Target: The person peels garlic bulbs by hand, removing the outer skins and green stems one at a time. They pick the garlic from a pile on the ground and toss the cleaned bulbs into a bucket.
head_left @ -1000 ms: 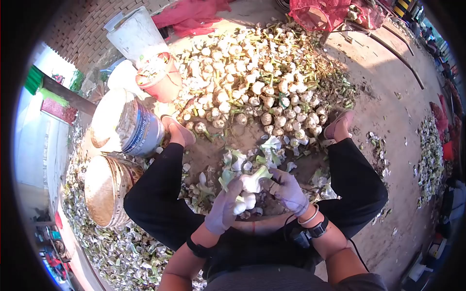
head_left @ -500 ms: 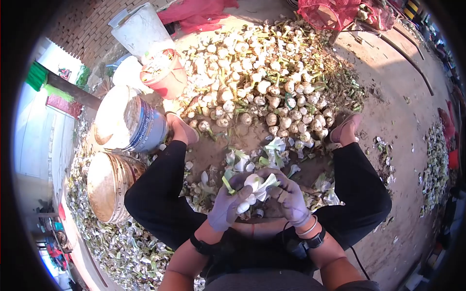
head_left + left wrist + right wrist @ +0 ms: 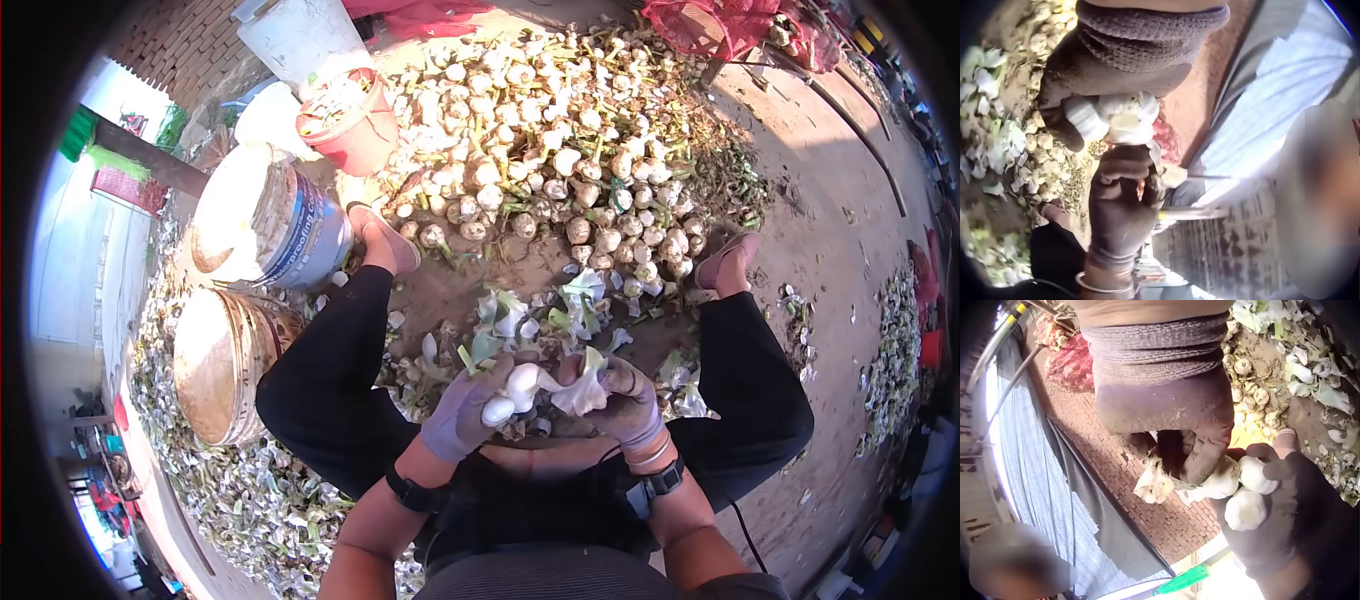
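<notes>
Both hands wear thin, soiled gloves. My left hand (image 3: 460,412) grips several white garlic bulbs (image 3: 522,386) together in front of the lap. Three of those peeled bulbs (image 3: 1246,511) show beside the left fingers in the right wrist view. My right hand (image 3: 632,408) pinches pale, leafy garlic skin (image 3: 582,390) that stretches away from one bulb. The right fingers are curled, and part of the skin is hidden behind them. In the left wrist view, the garlic (image 3: 1125,119) sits below the left palm with the right hand close to it.
A large heap of garlic (image 3: 560,160) lies ahead between the feet. Loose peelings (image 3: 510,315) cover the ground just beyond the hands. On the left stand a blue-labelled bucket (image 3: 300,240), a second dirty bucket (image 3: 240,370) and a red bucket (image 3: 365,135). Red mesh (image 3: 710,25) lies at the far right.
The right hand has drawn away to the right, pulling the skin outward from the bulb. The left hand keeps its grip on the garlic. The head view has shifted slightly.
</notes>
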`<state>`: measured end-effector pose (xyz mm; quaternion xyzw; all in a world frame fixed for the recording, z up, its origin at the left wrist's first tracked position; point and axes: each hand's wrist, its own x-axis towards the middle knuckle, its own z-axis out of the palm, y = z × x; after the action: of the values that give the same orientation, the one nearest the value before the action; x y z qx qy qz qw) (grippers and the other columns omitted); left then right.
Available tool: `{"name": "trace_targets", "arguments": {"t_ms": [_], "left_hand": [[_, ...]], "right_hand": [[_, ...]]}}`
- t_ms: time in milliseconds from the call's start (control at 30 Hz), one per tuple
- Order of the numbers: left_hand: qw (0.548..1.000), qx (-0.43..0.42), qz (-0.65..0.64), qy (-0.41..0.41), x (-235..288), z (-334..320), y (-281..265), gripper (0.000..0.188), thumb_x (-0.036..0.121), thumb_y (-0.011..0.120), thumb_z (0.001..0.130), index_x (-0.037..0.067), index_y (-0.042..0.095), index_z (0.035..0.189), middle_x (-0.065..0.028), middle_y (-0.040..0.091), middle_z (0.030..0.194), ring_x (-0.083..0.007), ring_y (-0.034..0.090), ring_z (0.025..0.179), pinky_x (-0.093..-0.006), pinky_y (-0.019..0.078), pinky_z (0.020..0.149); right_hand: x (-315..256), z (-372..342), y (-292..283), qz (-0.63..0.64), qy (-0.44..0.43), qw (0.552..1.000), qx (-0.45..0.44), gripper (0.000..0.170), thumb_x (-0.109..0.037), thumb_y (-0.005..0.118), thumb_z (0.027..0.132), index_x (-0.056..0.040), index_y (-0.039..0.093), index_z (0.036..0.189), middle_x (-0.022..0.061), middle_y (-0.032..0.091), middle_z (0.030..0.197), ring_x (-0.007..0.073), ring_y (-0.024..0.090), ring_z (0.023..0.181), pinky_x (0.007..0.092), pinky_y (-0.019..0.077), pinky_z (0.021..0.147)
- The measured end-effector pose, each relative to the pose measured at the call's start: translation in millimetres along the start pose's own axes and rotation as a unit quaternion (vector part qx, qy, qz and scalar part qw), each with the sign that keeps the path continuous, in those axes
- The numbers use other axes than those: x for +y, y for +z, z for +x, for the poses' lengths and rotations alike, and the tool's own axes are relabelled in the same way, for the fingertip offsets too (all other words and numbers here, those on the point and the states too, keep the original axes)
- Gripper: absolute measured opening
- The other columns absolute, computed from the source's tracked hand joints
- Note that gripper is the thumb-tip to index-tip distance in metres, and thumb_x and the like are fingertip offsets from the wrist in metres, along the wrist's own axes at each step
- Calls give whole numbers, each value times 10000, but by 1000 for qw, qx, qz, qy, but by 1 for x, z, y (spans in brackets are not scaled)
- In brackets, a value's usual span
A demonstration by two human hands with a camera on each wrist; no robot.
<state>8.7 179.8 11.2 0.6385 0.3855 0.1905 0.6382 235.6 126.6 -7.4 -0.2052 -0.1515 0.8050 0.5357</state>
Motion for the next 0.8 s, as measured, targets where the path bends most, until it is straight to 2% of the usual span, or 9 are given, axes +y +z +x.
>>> {"name": "trace_targets", "arguments": {"t_ms": [167, 233, 267, 433, 567, 633, 700, 733, 800], "left_hand": [[928, 59, -364, -47, -26, 6, -4, 393, 225, 533, 979, 30, 476, 1317, -67, 572, 1207, -182, 569, 1093, -367, 518, 906], [991, 68, 4, 113, -7, 16, -4, 466, 84, 645, 895, 36, 464, 1322, -72, 567, 1185, -185, 569, 1092, -382, 522, 910], [979, 48, -195, 16, -40, 21, 2, 605, -5, 733, 797, 39, 451, 1330, -76, 565, 1174, -175, 578, 1067, -353, 507, 925], [982, 95, -69, 146, -50, 40, -3, 619, -45, 719, 784, 39, 438, 1330, -95, 541, 1262, -176, 571, 1107, -325, 502, 935], [888, 135, -437, -48, -61, 55, -22, 508, 55, 677, 842, 82, 462, 1302, -83, 579, 1184, -197, 579, 1086, -361, 514, 881], [835, 143, -526, -72, -52, 59, -29, 432, 181, 651, 885, 105, 494, 1280, -83, 594, 1152, -222, 584, 1076, -391, 516, 861], [639, 113, -754, -99, -45, 61, -43, 418, 361, 611, 922, 125, 535, 1259, -91, 596, 1141, -265, 591, 1054, -425, 513, 856], [670, 78, -738, -23, -46, 55, -58, 396, 363, 600, 926, 139, 557, 1248, -102, 588, 1172, -288, 584, 1054, -448, 518, 850], [721, 134, -678, 36, -3, 43, -115, 357, 365, 536, 959, 142, 557, 1237, -122, 599, 1172, -297, 572, 1063, -459, 515, 831]], "right_hand": [[-33, -13, 9, -208, 81, 974, 34, 593, -452, 684, 813, 69, 611, 1087, 183, 660, 1018, 249, 632, 901, 331, 483, 823], [-16, 24, 13, -437, 19, 885, 159, 478, -390, 680, 875, 16, 617, 1119, 133, 658, 1010, 211, 614, 910, 326, 470, 843], [-9, 36, 12, -492, -34, 859, 136, 409, -340, 682, 884, -5, 621, 1110, 114, 650, 986, 193, 605, 903, 324, 468, 831], [-14, 74, 12, -641, -31, 763, 81, 202, -172, 684, 892, 0, 634, 983, 99, 646, 904, 219, 610, 832, 326, 492, 760], [-24, 75, 7, -389, 0, 896, -214, 189, -153, 673, 893, 1, 637, 996, 121, 656, 892, 250, 627, 829, 332, 502, 756], [-26, 79, -8, -533, 98, 826, -156, 256, -254, 655, 897, -21, 660, 1004, 140, 661, 952, 298, 643, 847, 373, 507, 769], [-21, 96, -36, -863, 65, 493, 94, 242, -257, 625, 873, -64, 667, 1013, 140, 639, 1082, 334, 607, 1025, 427, 476, 899], [-26, 104, -57, -906, 58, 361, 214, 231, -210, 621, 850, -83, 650, 1040, 146, 624, 1105, 347, 601, 1029, 433, 466, 922], [-47, 111, -119, -763, -7, 536, 363, 292, -179, 623, 835, -110, 617, 1119, 163, 587, 1157, 369, 579, 1077, 451, 493, 876]]}}
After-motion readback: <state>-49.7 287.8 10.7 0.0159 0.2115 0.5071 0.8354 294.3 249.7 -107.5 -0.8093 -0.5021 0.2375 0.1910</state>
